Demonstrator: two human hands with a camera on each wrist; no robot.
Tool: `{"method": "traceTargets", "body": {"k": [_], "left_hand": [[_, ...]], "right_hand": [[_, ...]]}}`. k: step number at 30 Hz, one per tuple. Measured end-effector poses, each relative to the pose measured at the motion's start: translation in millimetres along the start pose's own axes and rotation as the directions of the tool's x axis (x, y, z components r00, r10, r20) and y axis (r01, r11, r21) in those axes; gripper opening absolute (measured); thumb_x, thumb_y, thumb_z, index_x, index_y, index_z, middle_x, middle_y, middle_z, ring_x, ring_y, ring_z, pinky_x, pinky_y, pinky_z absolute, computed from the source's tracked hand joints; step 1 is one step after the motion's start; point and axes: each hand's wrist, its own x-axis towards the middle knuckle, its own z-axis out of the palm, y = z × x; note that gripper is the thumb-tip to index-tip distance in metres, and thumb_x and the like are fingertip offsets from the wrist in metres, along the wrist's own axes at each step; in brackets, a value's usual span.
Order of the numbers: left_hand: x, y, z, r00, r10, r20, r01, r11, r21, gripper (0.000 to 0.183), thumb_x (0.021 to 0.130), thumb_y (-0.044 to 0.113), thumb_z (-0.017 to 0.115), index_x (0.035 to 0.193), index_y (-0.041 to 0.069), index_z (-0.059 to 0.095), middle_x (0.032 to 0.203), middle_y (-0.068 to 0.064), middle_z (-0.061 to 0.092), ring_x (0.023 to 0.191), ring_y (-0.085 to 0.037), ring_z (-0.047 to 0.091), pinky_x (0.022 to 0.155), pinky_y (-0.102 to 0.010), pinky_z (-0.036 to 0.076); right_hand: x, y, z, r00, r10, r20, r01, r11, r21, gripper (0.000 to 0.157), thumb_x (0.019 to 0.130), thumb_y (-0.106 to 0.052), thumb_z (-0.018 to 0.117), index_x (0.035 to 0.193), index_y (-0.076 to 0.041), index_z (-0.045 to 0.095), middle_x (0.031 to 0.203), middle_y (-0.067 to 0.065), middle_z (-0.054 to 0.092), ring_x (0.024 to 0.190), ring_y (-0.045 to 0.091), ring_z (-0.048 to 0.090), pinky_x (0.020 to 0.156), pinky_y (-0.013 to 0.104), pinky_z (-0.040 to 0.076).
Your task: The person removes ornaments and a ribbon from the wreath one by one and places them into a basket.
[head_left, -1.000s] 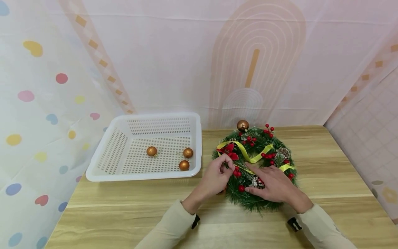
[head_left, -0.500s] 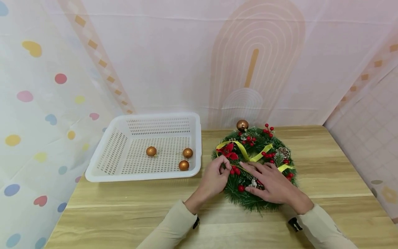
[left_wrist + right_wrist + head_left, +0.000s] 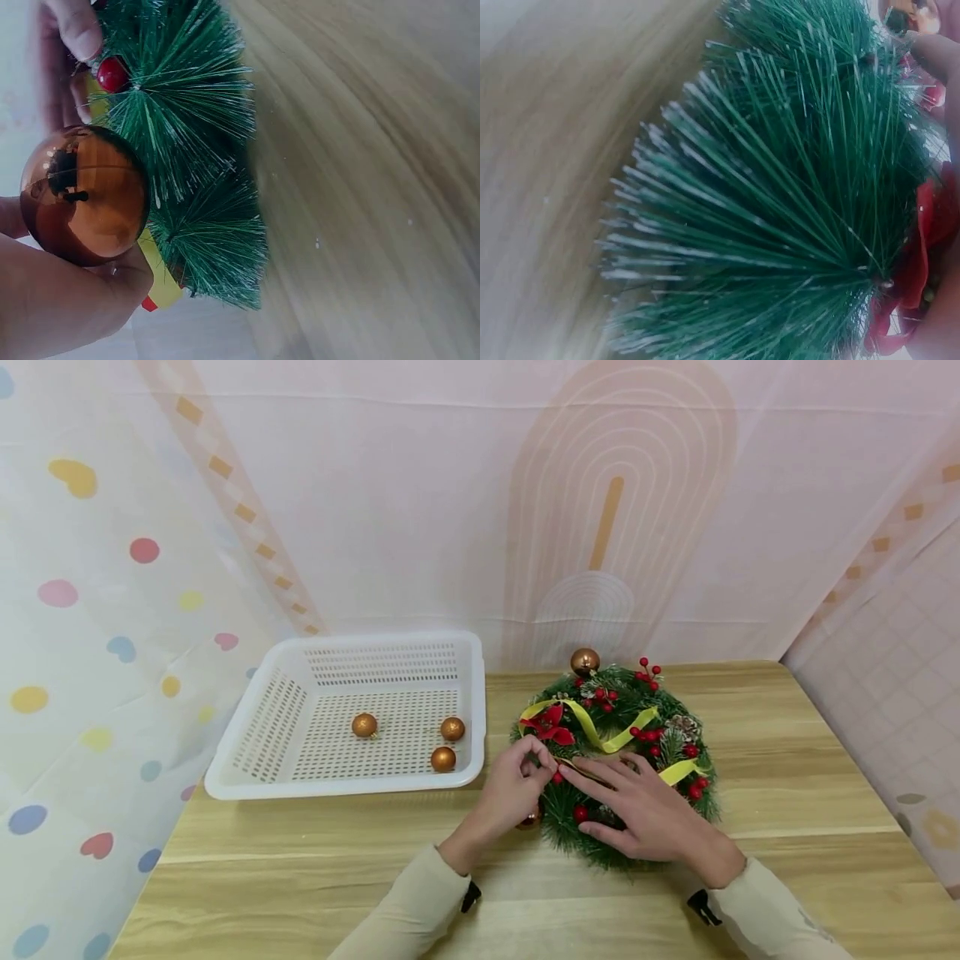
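A green pine wreath lies on the table, with a yellow ribbon winding over it. At its left side my left hand pinches the ribbon between thumb and index finger; the exact grip is partly hidden. Below that hand a shiny copper bauble shows at the wreath's edge, close to the palm in the left wrist view. My right hand rests across the wreath's front with straight fingers, their tips beside the left fingertips. Red berries and a red fabric flower decorate the greenery.
To the left stands a white perforated basket with 3 copper baubles inside, one a glittery bauble. Another copper bauble sits at the wreath's far edge. A patterned cloth backdrop rises behind the wooden table.
My right hand has slid left along the ribbon, its fingertips closing up to the left hand. The left hand has shifted slightly left, and the copper bauble below it shows more.
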Motion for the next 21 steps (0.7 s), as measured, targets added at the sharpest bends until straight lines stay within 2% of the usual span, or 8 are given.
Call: {"method": "traceTargets", "body": {"k": [4, 6, 11, 14, 18, 21], "left_hand": [[-2.5, -0.2, -1.5, 1.000, 0.015, -0.005, -0.015, 1.000, -0.020, 0.013, 0.096, -0.001, 0.059, 0.086, 0.006, 0.053, 0.094, -0.007, 0.066, 0.053, -0.009, 0.040, 0.048, -0.020, 0.035], [-3.8, -1.8, -0.9, 0.998, 0.049, -0.025, -0.049, 0.999, -0.005, 0.017, 0.095, -0.003, 0.059, 0.083, 0.006, 0.051, 0.097, -0.008, 0.067, 0.059, -0.011, 0.048, 0.053, -0.019, 0.038], [-6.6, -4.9, 3.4, 0.986, 0.152, -0.065, -0.149, 0.988, 0.048, 0.025, 0.094, -0.005, 0.061, 0.076, 0.006, 0.047, 0.094, -0.010, 0.070, 0.080, -0.019, 0.064, 0.065, -0.020, 0.047], [-7.8, -5.8, 5.4, 0.984, 0.168, -0.062, -0.164, 0.984, 0.063, 0.028, 0.093, -0.003, 0.064, 0.074, 0.007, 0.046, 0.091, -0.009, 0.071, 0.077, -0.018, 0.063, 0.062, -0.019, 0.044], [-7.4, -6.4, 5.4, 0.992, 0.094, -0.083, -0.095, 0.996, -0.002, 0.027, 0.093, -0.003, 0.063, 0.077, 0.006, 0.044, 0.092, -0.011, 0.071, 0.068, -0.014, 0.058, 0.058, -0.018, 0.041], [-4.2, -4.9, 5.1, 0.992, -0.048, -0.120, 0.030, 0.988, -0.150, 0.027, 0.094, -0.003, 0.062, 0.079, 0.006, 0.042, 0.093, -0.013, 0.069, 0.067, -0.013, 0.056, 0.061, -0.020, 0.047]], "right_hand": [[1.6, -1.3, 0.6, 1.000, 0.005, 0.010, -0.005, 1.000, -0.012, 0.076, 0.093, -0.054, 0.061, 0.157, -0.026, 0.030, 0.151, 0.003, 0.047, 0.126, 0.024, 0.055, 0.100, 0.055, 0.038], [2.2, -2.1, 0.7, 1.000, 0.012, 0.017, -0.012, 1.000, -0.019, 0.077, 0.093, -0.055, 0.060, 0.157, -0.026, 0.030, 0.151, 0.002, 0.047, 0.126, 0.023, 0.055, 0.100, 0.055, 0.038], [2.7, -4.1, 0.7, 0.999, 0.038, 0.036, -0.037, 0.999, -0.024, 0.078, 0.092, -0.057, 0.061, 0.156, -0.022, 0.032, 0.152, 0.002, 0.047, 0.126, 0.024, 0.055, 0.101, 0.055, 0.037], [3.0, -5.1, 0.9, 0.998, 0.049, 0.044, -0.048, 0.998, -0.028, 0.078, 0.092, -0.057, 0.061, 0.155, -0.021, 0.034, 0.152, 0.002, 0.046, 0.126, 0.025, 0.055, 0.101, 0.055, 0.037], [3.6, -6.0, 1.3, 0.997, 0.053, 0.052, -0.051, 0.998, -0.046, 0.078, 0.092, -0.058, 0.060, 0.156, -0.023, 0.033, 0.152, 0.003, 0.046, 0.125, 0.025, 0.055, 0.100, 0.055, 0.037], [4.5, -6.8, 1.7, 0.997, 0.058, 0.055, -0.055, 0.997, -0.059, 0.079, 0.091, -0.059, 0.060, 0.156, -0.024, 0.032, 0.152, 0.003, 0.045, 0.125, 0.026, 0.055, 0.099, 0.055, 0.037]]}}
